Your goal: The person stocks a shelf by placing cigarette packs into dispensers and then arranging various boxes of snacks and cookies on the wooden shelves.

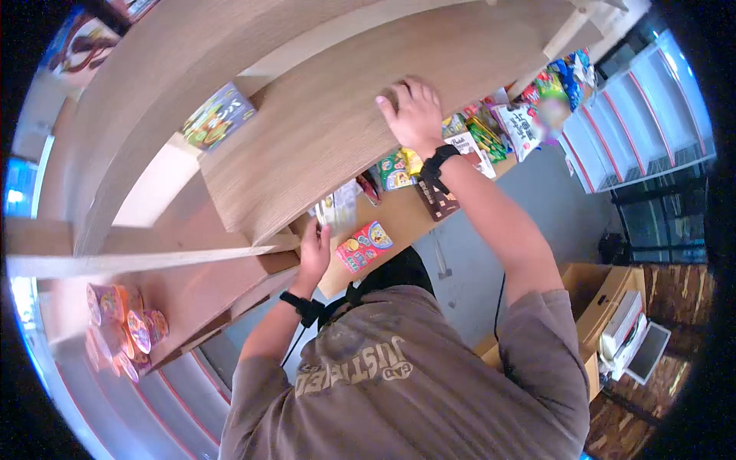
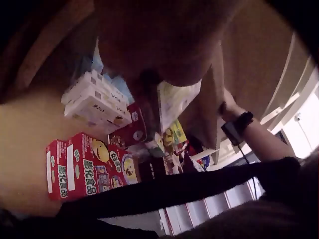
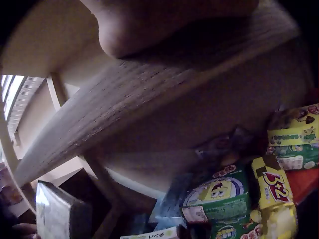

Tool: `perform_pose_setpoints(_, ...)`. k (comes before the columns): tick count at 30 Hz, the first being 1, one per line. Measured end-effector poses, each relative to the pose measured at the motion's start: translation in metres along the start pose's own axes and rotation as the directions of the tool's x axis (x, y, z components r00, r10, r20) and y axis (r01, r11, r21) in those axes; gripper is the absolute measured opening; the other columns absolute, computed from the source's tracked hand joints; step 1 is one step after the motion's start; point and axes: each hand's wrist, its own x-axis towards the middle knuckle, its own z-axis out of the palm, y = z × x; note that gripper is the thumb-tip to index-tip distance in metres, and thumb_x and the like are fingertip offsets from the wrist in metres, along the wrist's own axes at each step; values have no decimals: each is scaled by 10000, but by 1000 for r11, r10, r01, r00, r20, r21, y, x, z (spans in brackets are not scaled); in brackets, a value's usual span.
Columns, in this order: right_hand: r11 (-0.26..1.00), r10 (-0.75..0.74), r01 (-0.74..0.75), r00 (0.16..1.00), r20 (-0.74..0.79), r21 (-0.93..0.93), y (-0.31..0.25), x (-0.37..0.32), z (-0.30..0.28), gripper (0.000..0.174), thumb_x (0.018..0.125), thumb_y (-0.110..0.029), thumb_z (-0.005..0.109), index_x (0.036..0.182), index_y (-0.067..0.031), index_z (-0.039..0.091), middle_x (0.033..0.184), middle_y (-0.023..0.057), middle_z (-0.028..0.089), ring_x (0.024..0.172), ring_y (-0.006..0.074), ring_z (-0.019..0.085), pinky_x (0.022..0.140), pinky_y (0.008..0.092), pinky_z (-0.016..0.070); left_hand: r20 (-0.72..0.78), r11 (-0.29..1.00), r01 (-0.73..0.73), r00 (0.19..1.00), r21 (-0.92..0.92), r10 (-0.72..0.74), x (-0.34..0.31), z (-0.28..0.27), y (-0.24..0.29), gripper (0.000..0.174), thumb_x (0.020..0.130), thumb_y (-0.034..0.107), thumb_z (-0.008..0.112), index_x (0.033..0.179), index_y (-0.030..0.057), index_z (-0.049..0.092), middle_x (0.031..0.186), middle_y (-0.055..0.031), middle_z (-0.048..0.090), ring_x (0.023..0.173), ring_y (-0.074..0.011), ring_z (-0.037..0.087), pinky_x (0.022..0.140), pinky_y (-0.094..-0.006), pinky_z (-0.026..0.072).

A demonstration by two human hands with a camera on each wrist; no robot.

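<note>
In the head view my left hand [image 1: 313, 251] grips a pale box [image 1: 339, 207] at the front edge of the lower shelf. The same box [image 3: 55, 211] stands upright at the lower left of the right wrist view, fingertips at its side. Its pale printed face [image 2: 177, 102] shows below the dark hand in the left wrist view. My right hand [image 1: 416, 115] rests with spread fingers on the upper wooden shelf board [image 1: 322, 123] and holds nothing. Near the left hand, a red snack box [image 1: 364, 245] lies on the lower shelf.
White boxes [image 2: 97, 104] stand behind red boxes [image 2: 94, 167] on the lower shelf. Green packs [image 3: 217, 196] and several snack bags [image 1: 517, 126] continue along it. A green and grey box [image 1: 218, 116] sits on the upper shelf; cup noodles [image 1: 146, 330] stand at left.
</note>
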Motion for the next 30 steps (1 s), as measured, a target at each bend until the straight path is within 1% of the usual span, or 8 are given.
perform_pose_setpoints(7,999,-36,35,999,18,13,4,0,5,453,904,-468,550,1101,-72,650,1251,151,571,1188,332,501,1017,467,368,362,807,389,902,-444,-236,-33,-35,25,336,1017,227,514,1243,-20,530,1060,-74,634,963,-140,577,883,-299,464)
perform_pose_setpoints(13,989,-84,79,996,36,127,12,-2,-2,426,899,-429,596,1132,-74,634,1235,155,586,1183,344,505,1013,467,375,407,963,100,913,-250,11,-40,-86,95,340,987,232,574,1225,-10,545,1063,-96,642,928,-171,611,834,-322,496)
perform_pose_setpoints(17,855,-35,-112,962,272,507,-34,-27,-60,393,960,-369,568,1155,-28,598,1151,178,627,1102,347,573,965,424,439,251,929,-361,909,83,332,-48,-110,133,377,882,198,679,1188,5,570,1157,-170,631,1010,-349,623,863,-402,514)
perform_pose_setpoints(19,552,-17,-481,810,586,681,-56,-48,-87,441,991,-396,528,1179,-2,582,1109,146,652,1061,285,617,918,382,480,101,904,-415,909,102,405,-50,-113,143,399,847,176,710,1185,14,576,1178,-168,624,1080,-343,605,900,-413,507)
perform_pose_setpoints(21,187,-175,-870,427,887,456,-75,-52,-123,434,1000,-390,520,1270,-53,563,1108,77,605,1045,174,572,896,328,467,5,879,-446,892,168,451,-47,-114,148,408,821,151,731,1177,21,580,1194,-165,616,1111,-345,594,922,-415,502)
perform_pose_setpoints(24,-81,-440,-954,293,849,287,-95,-50,-145,488,1000,-352,526,1389,-65,456,1156,76,593,1071,156,560,889,321,469,-134,822,-494,828,283,544,-41,-111,143,434,769,103,769,1157,32,586,1223,-158,597,1154,-350,577,955,-421,494)
perform_pose_setpoints(27,335,-308,-749,486,818,572,-113,-43,-161,572,969,-289,603,1425,-26,381,1198,109,602,1070,146,581,880,300,478,-208,776,-531,762,341,613,-32,-106,144,443,717,55,796,1110,52,591,1258,-149,565,1194,-367,555,966,-443,489)
perform_pose_setpoints(30,240,-361,-678,602,712,695,-107,-46,-139,599,931,-122,616,1449,-30,330,1265,107,570,1096,154,573,895,302,474,-277,734,-560,688,384,670,-26,-110,152,415,708,28,784,1073,75,592,1289,-167,533,1253,-396,501,986,-476,469)
